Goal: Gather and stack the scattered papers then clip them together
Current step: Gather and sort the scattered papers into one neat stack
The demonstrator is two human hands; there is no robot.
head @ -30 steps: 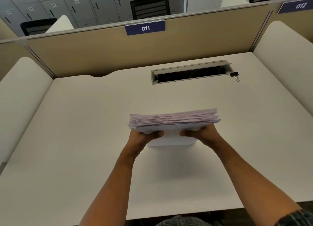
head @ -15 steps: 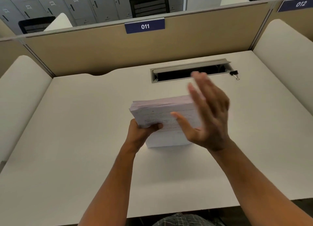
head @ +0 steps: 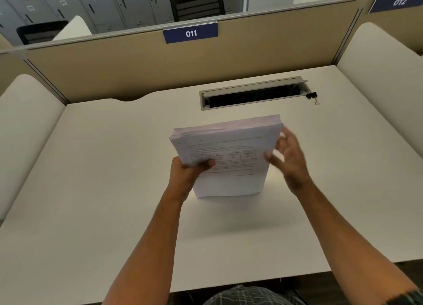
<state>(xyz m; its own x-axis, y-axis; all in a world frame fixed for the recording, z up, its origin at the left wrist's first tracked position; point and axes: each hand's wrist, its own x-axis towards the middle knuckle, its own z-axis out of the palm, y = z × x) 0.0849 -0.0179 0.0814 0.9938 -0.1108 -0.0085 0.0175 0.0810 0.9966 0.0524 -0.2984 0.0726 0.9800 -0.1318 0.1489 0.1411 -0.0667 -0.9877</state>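
A thick stack of printed papers [head: 229, 153] stands on its lower edge on the white desk [head: 103, 190], leaning back from me. My left hand [head: 187, 169] grips the stack's left side, thumb on the front sheet. My right hand [head: 288, 153] is at the stack's right edge with fingers spread and blurred; whether it touches the paper is unclear. A black binder clip [head: 312, 97] lies at the back right, far from both hands.
A grey cable slot [head: 251, 94] with its lid raised is set into the desk behind the stack. Tan partition walls [head: 137, 64] close the back, and white side panels [head: 384, 87] flank the desk.
Both hands held the stack a second ago. My right hand let go, lifted in front of it, and now sits at its right edge. The stack has tipped more upright.
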